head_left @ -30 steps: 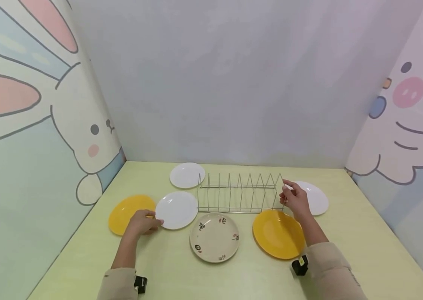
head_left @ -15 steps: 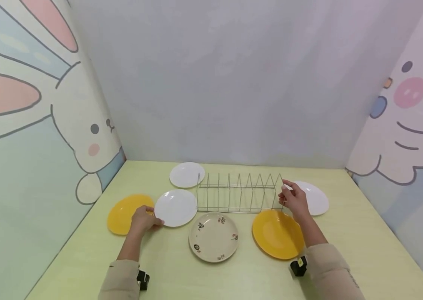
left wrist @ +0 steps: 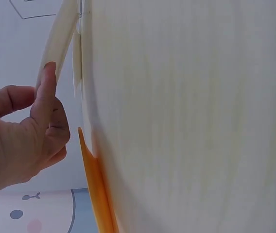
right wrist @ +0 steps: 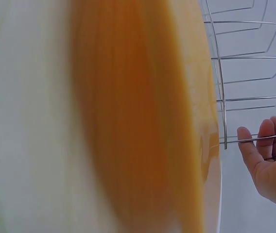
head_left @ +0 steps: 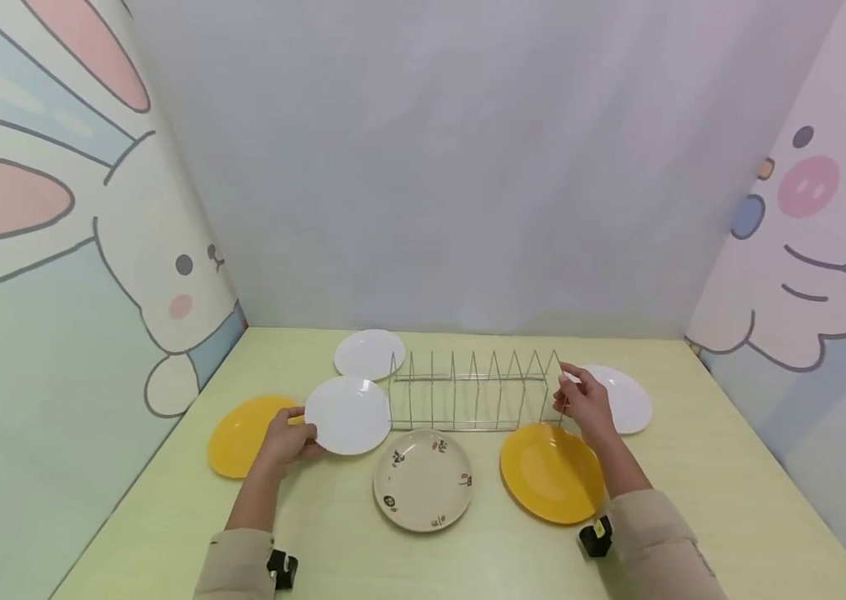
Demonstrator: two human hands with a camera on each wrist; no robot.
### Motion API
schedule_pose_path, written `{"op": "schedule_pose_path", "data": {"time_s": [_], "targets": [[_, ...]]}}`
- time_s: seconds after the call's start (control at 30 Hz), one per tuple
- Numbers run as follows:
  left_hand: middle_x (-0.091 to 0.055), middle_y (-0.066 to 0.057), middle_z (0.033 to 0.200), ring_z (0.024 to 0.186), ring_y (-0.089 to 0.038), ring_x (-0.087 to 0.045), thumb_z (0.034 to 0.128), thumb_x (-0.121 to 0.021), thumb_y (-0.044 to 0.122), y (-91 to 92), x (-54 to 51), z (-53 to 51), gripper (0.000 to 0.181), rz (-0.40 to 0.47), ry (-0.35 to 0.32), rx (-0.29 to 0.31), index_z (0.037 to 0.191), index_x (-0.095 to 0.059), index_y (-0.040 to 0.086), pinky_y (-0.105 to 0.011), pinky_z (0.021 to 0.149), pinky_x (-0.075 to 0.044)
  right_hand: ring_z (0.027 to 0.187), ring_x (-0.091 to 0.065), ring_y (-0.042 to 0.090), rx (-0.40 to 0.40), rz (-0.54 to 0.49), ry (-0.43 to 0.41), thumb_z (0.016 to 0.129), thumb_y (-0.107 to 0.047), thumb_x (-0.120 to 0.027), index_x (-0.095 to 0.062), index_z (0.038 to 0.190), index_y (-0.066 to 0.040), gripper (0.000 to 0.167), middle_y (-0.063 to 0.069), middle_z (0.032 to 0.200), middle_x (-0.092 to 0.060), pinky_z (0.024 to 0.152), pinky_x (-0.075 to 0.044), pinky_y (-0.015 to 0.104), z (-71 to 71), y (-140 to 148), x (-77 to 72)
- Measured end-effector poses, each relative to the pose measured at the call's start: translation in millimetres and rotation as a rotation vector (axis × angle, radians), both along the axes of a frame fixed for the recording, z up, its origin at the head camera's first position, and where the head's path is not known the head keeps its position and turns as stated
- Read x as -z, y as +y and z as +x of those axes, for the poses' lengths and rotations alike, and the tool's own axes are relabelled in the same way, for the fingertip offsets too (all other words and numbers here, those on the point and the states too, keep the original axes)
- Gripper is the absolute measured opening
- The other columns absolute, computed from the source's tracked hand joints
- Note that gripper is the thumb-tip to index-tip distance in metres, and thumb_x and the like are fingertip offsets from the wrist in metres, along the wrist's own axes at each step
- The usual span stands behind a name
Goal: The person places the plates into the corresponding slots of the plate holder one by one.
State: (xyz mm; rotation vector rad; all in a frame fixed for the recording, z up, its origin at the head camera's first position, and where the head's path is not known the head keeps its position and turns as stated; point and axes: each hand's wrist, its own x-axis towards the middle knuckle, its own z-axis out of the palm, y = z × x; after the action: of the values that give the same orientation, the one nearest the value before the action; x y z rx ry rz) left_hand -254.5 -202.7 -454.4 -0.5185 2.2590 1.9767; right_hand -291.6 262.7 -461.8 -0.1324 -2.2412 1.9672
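Observation:
My left hand (head_left: pixel 289 439) pinches the left edge of a white plate (head_left: pixel 347 415) between thumb and fingers; in the left wrist view the plate (left wrist: pixel 59 39) is tilted and raised off the table, gripped by the hand (left wrist: pixel 28 131). At the right end of the wire rack (head_left: pixel 475 428), my right hand (head_left: pixel 588 406) holds the end wire. The right wrist view shows the fingers of that hand (right wrist: pixel 274 165) around the end wire of the rack (right wrist: pixel 223 99). The rack's slots hold no plates.
A second white plate (head_left: pixel 369 354) lies behind, a third (head_left: pixel 621 400) right of the rack. One yellow plate (head_left: pixel 242 437) is at the left, another (head_left: pixel 552 473) in front of the rack's right end. A beige patterned plate (head_left: pixel 423 481) lies front centre.
The left hand's thumb has come over the white plate's edge, and the plate has risen slightly from the table. My right hand has stayed at the rack's end.

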Motion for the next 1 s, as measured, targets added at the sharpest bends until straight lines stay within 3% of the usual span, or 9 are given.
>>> {"op": "schedule_pose_path", "data": {"time_s": [0.17, 0.43, 0.6, 0.83, 1.0], "targets": [[-0.049, -0.024, 0.104, 0.067, -0.022, -0.058, 0.0824, -0.051, -0.005, 0.6, -0.1, -0.1, 0.056, 0.019, 0.016, -0.028, 0.134, -0.029, -0.002, -0.034, 0.063, -0.054, 0.066, -0.056, 0.018, 0.005, -0.006, -0.013, 0.099, -0.024, -0.047, -0.041, 0.138, -0.005, 0.044, 0.011, 0.081, -0.053, 0.068, -0.054, 0.033, 0.4, 1.8, 2.1], [-0.042, -0.024, 0.114, 0.075, -0.023, -0.054, 0.0847, -0.046, -0.008, -4.2, -12.2, 2.4, 0.059, 0.168, 0.111, -0.093, 0.138, -0.023, 0.003, -0.033, 0.068, -0.053, 0.067, -0.056, 0.018, 0.007, -0.021, 0.011, 0.098, -0.025, -0.048, -0.043, 0.137, -0.007, 0.043, 0.010, 0.080, -0.054, 0.069, -0.054, 0.033, -0.1, 0.1, 4.6], [-0.041, -0.023, 0.117, 0.081, -0.024, -0.054, 0.0858, -0.047, -0.006, -5.9, -18.5, 4.9, 0.059, 0.153, 0.107, -0.083, 0.139, -0.024, 0.003, -0.035, 0.073, -0.053, 0.067, -0.055, 0.018, 0.019, -0.039, -0.001, 0.098, -0.024, -0.048, -0.043, 0.136, -0.007, 0.042, 0.009, 0.080, -0.054, 0.069, -0.054, 0.034, 1.3, -0.1, 3.2], [-0.037, -0.019, 0.121, 0.082, -0.022, -0.053, 0.0856, -0.048, -0.006, -5.0, -31.2, 10.0, 0.063, 0.252, 0.124, -0.120, 0.140, -0.018, 0.004, -0.034, 0.074, -0.052, 0.075, -0.053, 0.024, 0.041, 0.014, -0.007, 0.099, -0.026, -0.046, -0.045, 0.134, -0.008, 0.040, 0.009, 0.082, -0.053, 0.069, -0.052, 0.032, 1.9, -2.5, -0.4], [-0.035, -0.018, 0.118, 0.082, -0.021, -0.053, 0.0835, -0.047, -0.009, 0.5, -38.4, 12.6, 0.066, 0.305, 0.144, -0.137, 0.139, -0.014, 0.005, -0.035, 0.075, -0.051, 0.067, -0.051, 0.021, 0.062, 0.015, -0.027, 0.099, -0.025, -0.046, -0.046, 0.134, -0.008, 0.039, 0.008, 0.077, -0.051, 0.062, -0.049, 0.030, 2.3, -3.0, -2.1]]}}
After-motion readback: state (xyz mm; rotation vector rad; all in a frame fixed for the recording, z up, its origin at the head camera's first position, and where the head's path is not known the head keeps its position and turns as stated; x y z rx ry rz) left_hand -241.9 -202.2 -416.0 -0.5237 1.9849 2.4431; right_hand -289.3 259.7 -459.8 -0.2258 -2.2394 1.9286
